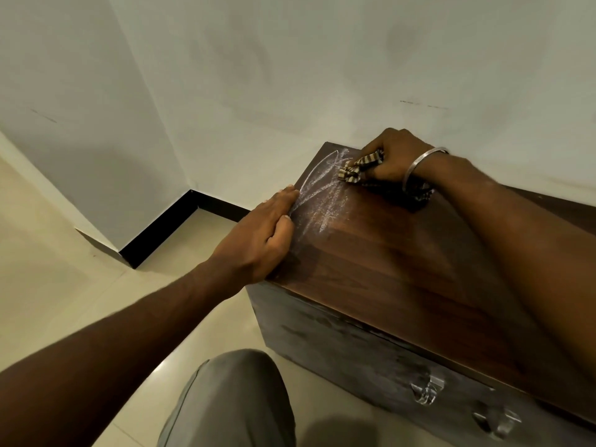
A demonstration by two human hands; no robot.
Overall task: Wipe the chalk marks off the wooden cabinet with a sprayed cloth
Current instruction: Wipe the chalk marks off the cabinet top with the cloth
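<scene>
A low dark wooden cabinet (387,259) stands against the wall. White chalk marks (317,195) loop and smear across the far left part of its top. My right hand (396,156), with a metal bangle on the wrist, is closed around a bunched striped cloth (358,169) and presses it on the top at the right edge of the chalk. My left hand (261,240) lies over the cabinet's left edge, fingers curled on the side and thumb on top, just touching the chalk.
The cabinet front carries two clear glass-like handles (427,390) at lower right. My knee in grey trousers (229,401) is close to the cabinet's front. A pale tiled floor (64,269) spreads to the left, with a black skirting (161,227) along the white wall corner.
</scene>
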